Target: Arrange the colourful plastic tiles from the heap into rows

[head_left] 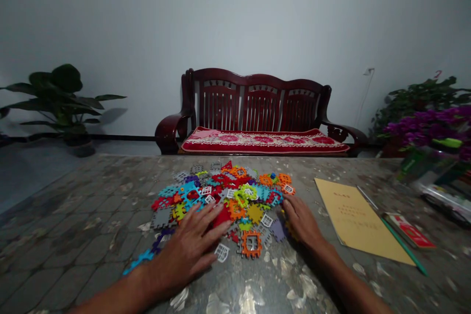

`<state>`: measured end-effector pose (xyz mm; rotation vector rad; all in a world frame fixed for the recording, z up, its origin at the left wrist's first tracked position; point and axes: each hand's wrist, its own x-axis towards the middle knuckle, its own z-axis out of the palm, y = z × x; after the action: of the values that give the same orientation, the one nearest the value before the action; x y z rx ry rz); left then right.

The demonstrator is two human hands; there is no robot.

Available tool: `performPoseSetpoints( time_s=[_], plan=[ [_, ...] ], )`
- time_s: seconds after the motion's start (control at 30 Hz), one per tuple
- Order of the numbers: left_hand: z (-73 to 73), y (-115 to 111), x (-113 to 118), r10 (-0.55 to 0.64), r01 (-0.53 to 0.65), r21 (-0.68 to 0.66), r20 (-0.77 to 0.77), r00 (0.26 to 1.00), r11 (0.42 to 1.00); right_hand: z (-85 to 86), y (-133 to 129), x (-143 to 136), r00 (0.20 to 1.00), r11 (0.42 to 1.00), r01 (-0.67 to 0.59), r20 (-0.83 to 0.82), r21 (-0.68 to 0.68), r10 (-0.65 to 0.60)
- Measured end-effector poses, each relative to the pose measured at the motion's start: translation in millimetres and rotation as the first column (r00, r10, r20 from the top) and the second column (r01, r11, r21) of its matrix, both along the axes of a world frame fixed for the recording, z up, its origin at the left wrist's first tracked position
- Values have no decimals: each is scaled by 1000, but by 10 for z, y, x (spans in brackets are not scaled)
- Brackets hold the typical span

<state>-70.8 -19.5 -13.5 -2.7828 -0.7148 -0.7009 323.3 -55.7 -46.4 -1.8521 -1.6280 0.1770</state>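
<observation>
Many flat plastic puzzle pieces [235, 210] in red, orange, blue, green and grey lie heaped on the grey patterned table [91, 216]. My left hand [191, 243] rests palm down over the near left part of the heap, its fingers spread and nothing held in them. At the heap's right edge is my right hand [302, 218], turned on its side by a yellow piece and a purple piece [278, 229]; its fingertips are partly hidden. An orange frame piece [251, 244] and a white window piece [222, 252] lie between the hands.
On the right are a tan booklet [353, 216], a green pencil [405, 244], a red box [412, 230] and a clear bottle [430, 162] near purple flowers [434, 127]. Beyond the table stands a wooden bench [257, 103]. A potted plant [66, 103] is at left.
</observation>
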Motion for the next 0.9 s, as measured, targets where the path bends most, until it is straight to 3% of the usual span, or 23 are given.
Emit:
performPoseSetpoints(
  time_s=[0.07,0.1,0.13,0.2,0.27,0.33,0.43,0.5,0.7,0.9],
  plan=[
    [102,288,-280,105,-97,-55,159,982,994,82,143,194,999,999,33,7,6,-33],
    [144,474,-435,217,-190,-134,232,948,973,116,245,298,999,999,43,17,3,-43],
    [171,677,-590,344,-281,-234,297,891,931,140,363,395,998,999,51,30,-12,-51],
    [171,1079,-865,525,-357,-450,335,782,819,160,623,551,997,995,64,47,-76,-61],
    [105,1398,-1053,615,-312,-627,346,709,713,153,871,638,998,989,33,63,-146,-23],
    [13,1584,-1131,646,-197,-754,360,673,627,133,1067,655,997,982,-15,69,-188,28],
    [-77,1644,-1075,649,-53,-845,368,666,533,94,1227,576,995,974,-75,52,-213,88],
    [-75,1616,-971,642,-6,-863,372,670,505,65,1251,478,991,967,-118,39,-225,130],
    [58,1578,-666,631,54,-869,398,666,491,-4,1124,124,987,967,-128,69,-222,146],
    [94,1609,-581,589,70,-863,398,703,500,-58,937,-82,997,983,-73,-12,-168,72]
  ],
)
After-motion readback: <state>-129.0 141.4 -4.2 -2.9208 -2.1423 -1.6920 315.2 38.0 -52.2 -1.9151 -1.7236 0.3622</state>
